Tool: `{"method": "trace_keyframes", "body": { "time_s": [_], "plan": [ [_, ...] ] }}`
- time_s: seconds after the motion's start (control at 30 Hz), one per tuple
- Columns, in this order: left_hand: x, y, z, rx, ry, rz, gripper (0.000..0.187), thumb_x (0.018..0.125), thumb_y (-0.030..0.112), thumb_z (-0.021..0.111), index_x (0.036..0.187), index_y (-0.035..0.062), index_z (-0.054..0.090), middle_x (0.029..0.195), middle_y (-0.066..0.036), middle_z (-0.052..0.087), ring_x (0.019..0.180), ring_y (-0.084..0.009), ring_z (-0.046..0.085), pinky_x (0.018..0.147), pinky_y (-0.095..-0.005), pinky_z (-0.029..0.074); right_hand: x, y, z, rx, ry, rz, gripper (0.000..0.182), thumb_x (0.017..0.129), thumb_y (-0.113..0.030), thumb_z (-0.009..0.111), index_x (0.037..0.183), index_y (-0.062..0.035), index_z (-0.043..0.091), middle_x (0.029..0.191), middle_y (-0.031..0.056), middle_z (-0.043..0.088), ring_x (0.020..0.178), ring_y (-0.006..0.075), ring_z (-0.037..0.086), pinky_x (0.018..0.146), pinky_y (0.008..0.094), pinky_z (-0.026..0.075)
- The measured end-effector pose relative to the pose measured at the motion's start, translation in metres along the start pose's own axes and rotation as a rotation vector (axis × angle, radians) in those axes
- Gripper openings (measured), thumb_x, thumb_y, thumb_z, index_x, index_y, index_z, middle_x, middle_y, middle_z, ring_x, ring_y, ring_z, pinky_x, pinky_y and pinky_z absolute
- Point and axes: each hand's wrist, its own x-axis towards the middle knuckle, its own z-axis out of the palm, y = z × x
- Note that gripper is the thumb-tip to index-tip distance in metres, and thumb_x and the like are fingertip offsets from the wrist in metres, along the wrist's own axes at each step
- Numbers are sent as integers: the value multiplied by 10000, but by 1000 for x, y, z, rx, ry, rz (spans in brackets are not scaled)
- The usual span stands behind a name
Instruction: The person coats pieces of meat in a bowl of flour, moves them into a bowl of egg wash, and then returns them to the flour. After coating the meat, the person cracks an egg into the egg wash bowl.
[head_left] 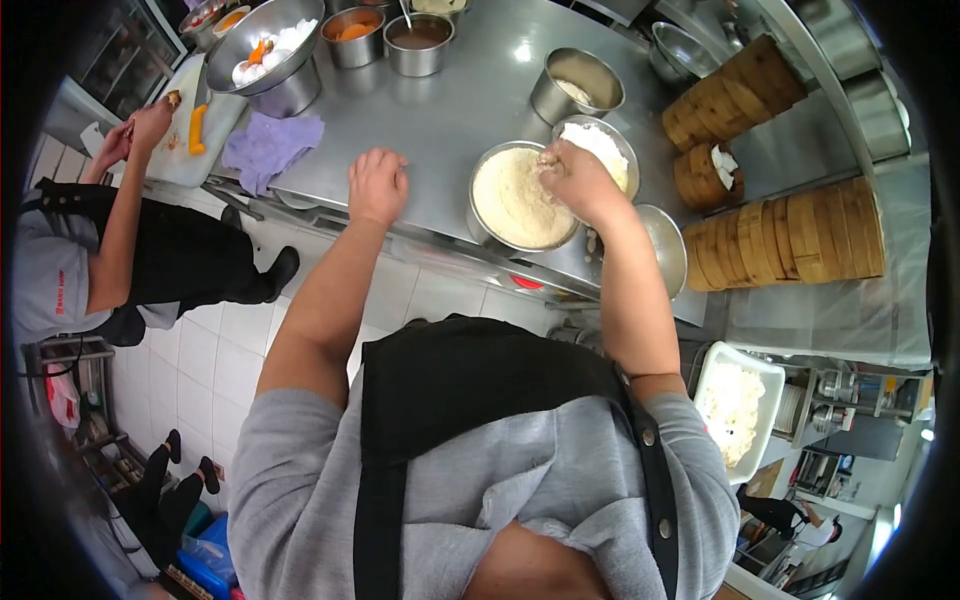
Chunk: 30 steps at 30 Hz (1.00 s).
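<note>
While my right hand (pixel 578 178) works at the far rim of the steel bowl of pale crumb coating (pixel 515 198), its fingers are curled closed around something small that I cannot make out from this angle, possibly a piece being dredged. My left hand (pixel 377 186) rests knuckles-up on the bare steel counter (pixel 450 110), loosely closed and holding nothing that shows. Just beyond sits a second bowl of white flour (pixel 600 150), touching the first, and a white tray (pixel 738 405) below the counter's edge at my right already carries a heap of pale pieces, so I judge the coating work well under way but not finished. At the counter's far left a co-worker's hand (pixel 150 125) is busy over a cutting board (pixel 190 140).
</note>
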Motion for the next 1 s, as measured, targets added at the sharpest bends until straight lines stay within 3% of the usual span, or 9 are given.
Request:
{"method": "trace_keyframes", "body": {
  "time_s": [0.13, 0.17, 0.3, 0.4, 0.43, 0.53, 0.73, 0.83, 1.0],
  "plan": [
    [2, -1, -2, 9, -31, -6, 140, 797, 86, 561, 922, 120, 613, 995, -61, 574, 1009, -286, 514, 915, -419, 385, 6, 9, 24, 21, -164, 79, 320, 805, -183, 585, 1065, 4, 598, 948, 209, 658, 915, 325, 635, 818, 375, 483],
    [3, -2, 0, 13, -31, -6, 149, 797, 85, 561, 933, 119, 610, 1005, -64, 571, 1013, -288, 512, 918, -420, 385, 15, 29, 25, -25, -161, -13, 332, 823, -196, 555, 1076, 16, 588, 943, 207, 658, 915, 321, 635, 821, 378, 484],
    [2, 3, -2, 22, 8, -35, 211, 794, 81, 563, 1001, 117, 589, 1071, -78, 555, 1045, -299, 501, 938, -427, 379, 15, 11, 9, 299, -254, 124, 358, 828, -189, 553, 1123, 13, 569, 900, 187, 668, 851, 293, 654, 803, 385, 488],
    [4, 4, -2, 16, 28, -30, 245, 791, 77, 566, 1032, 117, 578, 1101, -84, 547, 1063, -305, 496, 954, -432, 374, 20, 17, 37, -28, -182, -10, 334, 834, -147, 539, 1127, 9, 569, 859, 172, 666, 784, 269, 657, 759, 375, 494],
    [5, 4, -2, 18, 29, -32, 249, 790, 76, 567, 1035, 117, 577, 1104, -86, 547, 1067, -306, 495, 958, -433, 372, 21, 14, 28, 63, -303, 49, 349, 835, -147, 536, 1144, 13, 566, 906, 193, 669, 848, 289, 656, 789, 383, 492],
    [2, 4, -2, 11, 29, -48, 252, 790, 76, 568, 1038, 119, 576, 1107, -86, 547, 1070, -309, 494, 960, -434, 372, 20, -2, 19, 199, -310, 117, 379, 826, -162, 547, 1162, 12, 564, 984, 220, 664, 964, 328, 635, 872, 401, 469],
    [3, 2, -1, 36, 6, -52, 272, 761, 73, 591, 1027, 127, 582, 1111, -71, 542, 1086, -285, 488, 950, -428, 376, 19, -13, 29, -136, -245, 10, 321, 796, -151, 582, 1065, 23, 573, 1044, 247, 628, 1012, 347, 607, 889, 409, 469],
    [2, 3, -2, 12, 15, -55, 262, 759, 72, 592, 1015, 128, 587, 1098, -68, 546, 1077, -283, 492, 943, -428, 379, -8, -42, 23, -301, -180, 1, 385, 779, -180, 642, 1082, 35, 537, 1085, 251, 596, 1019, 358, 597, 901, 402, 474],
    [3, 1, 0, -1, 9, -55, 230, 754, 71, 594, 976, 134, 602, 1080, -62, 551, 1076, -280, 493, 940, -426, 381, -14, -31, 47, -594, 28, 10, 564, 743, -246, 721, 1160, 39, 468, 1119, 224, 564, 986, 373, 610, 885, 398, 501]
  ]
}}
